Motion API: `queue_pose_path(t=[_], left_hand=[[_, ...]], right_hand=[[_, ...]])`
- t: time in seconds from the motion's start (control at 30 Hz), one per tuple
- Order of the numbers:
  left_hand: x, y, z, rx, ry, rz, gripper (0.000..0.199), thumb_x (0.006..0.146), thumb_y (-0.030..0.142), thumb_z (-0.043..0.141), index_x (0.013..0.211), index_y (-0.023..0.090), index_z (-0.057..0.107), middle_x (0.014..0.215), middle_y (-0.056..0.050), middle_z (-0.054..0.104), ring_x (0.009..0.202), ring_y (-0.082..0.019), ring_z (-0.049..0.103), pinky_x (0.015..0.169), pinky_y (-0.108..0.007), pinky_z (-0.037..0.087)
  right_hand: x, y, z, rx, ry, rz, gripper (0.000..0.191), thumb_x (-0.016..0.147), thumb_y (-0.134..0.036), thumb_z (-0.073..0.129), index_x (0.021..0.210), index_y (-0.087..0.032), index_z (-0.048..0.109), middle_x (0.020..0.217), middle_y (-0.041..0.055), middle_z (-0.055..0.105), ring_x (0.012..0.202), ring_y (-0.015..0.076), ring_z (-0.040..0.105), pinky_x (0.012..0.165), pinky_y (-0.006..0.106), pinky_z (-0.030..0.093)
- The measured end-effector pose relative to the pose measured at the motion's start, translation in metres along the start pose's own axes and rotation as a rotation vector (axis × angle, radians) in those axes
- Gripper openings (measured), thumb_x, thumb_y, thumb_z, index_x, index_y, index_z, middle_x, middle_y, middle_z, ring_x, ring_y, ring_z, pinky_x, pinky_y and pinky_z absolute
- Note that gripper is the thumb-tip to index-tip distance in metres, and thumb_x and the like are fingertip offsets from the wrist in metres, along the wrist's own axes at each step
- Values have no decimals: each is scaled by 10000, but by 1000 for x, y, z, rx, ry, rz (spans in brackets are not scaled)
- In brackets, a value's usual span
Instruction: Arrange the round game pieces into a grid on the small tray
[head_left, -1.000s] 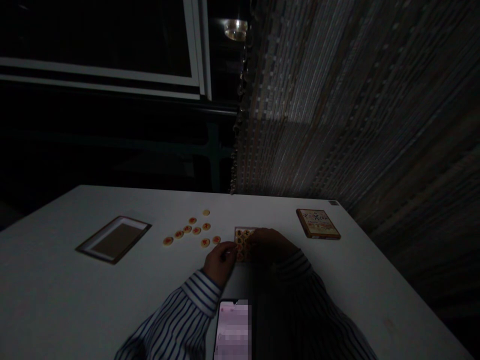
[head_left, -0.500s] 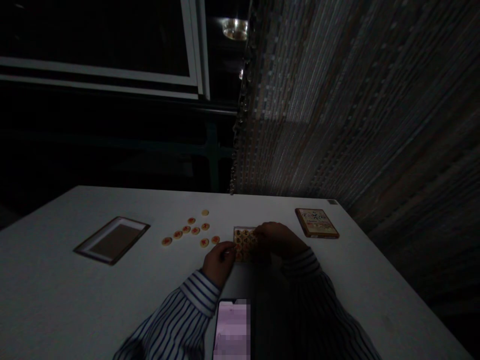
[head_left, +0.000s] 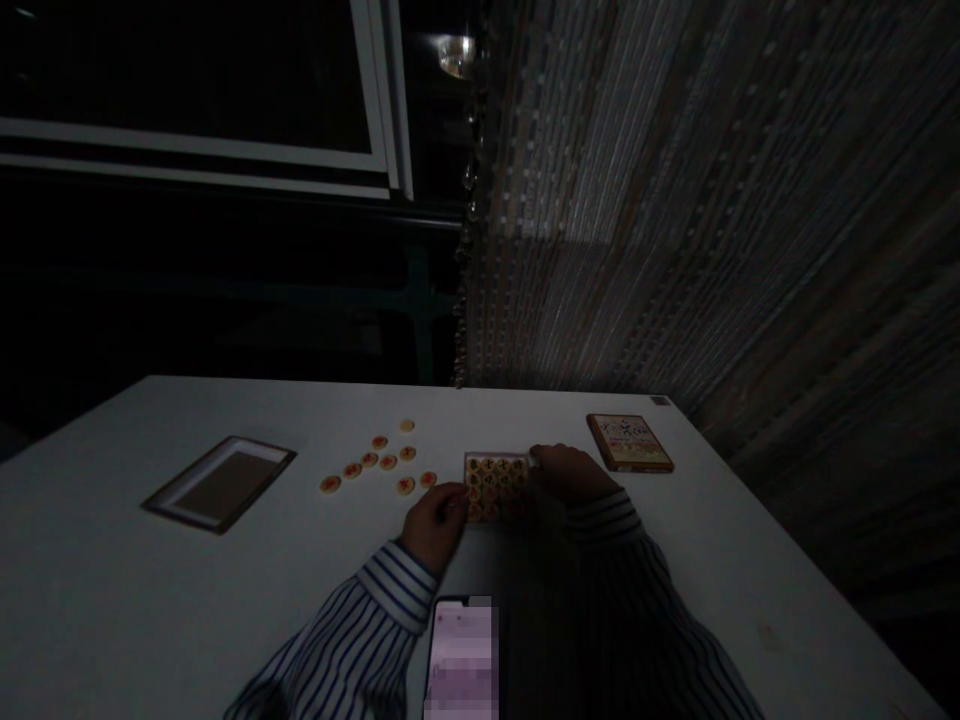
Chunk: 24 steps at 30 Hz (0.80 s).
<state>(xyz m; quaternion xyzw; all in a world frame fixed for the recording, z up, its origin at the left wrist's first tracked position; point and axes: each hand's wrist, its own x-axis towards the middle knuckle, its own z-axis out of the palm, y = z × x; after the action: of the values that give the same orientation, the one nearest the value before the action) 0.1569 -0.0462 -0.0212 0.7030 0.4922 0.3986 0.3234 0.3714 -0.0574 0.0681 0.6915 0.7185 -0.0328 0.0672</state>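
Note:
A small tray [head_left: 496,457] filled with rows of round wooden pieces, some with dark and some with red characters, lies on the white table. My left hand [head_left: 435,523] is closed at the tray's left edge, thumb and fingers pinched on its side. At the tray's upper right corner is my right hand [head_left: 568,473], its fingers curled against the edge. Several loose round pieces with red characters [head_left: 388,462] are scattered left of the tray, and one pale piece [head_left: 406,426] shows no character.
An open, shallow box part [head_left: 225,487] lies on the white table [head_left: 300,580] at left. A printed box cover [head_left: 630,443] is at right. A lit phone [head_left: 463,655] lies near the front. Behind the table hangs a string curtain [head_left: 570,300].
My right hand has moved off the pieces to the right edge of the tray, uncovering the upper right pieces. My left hand stays at the left edge.

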Motion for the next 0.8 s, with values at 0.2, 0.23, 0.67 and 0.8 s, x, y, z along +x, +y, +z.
queue_pose_path(t=[0.2,0.23,0.67,0.8], left_hand=[[0,2,0,17,-1,8,239,744,290,484,876,164,638,885,-59,674,839,-171,620,786,-315,492],[0,1,0,17,-8,12,240,745,289,483,878,162,637,886,-61,673,840,-171,620,787,-313,492],[-1,0,0,-5,-2,34,227,743,274,474,871,173,632,873,-53,676,820,-164,622,763,-305,500],[-1,-2,1,-8,-2,35,218,741,268,480,868,178,633,866,-47,677,799,-160,624,746,-303,506]], right_hand=[[4,-3,4,29,-53,-32,253,831,-256,379,970,-146,559,925,129,632,856,223,605,663,290,425],[5,-3,5,34,-59,-38,251,833,-254,378,973,-146,558,935,129,631,868,219,602,677,288,423],[12,1,11,54,-80,-59,250,811,-222,406,991,-128,552,965,133,623,910,209,587,708,271,415],[11,0,10,46,-72,-62,235,803,-195,411,970,-120,558,956,139,623,892,204,593,698,267,412]])
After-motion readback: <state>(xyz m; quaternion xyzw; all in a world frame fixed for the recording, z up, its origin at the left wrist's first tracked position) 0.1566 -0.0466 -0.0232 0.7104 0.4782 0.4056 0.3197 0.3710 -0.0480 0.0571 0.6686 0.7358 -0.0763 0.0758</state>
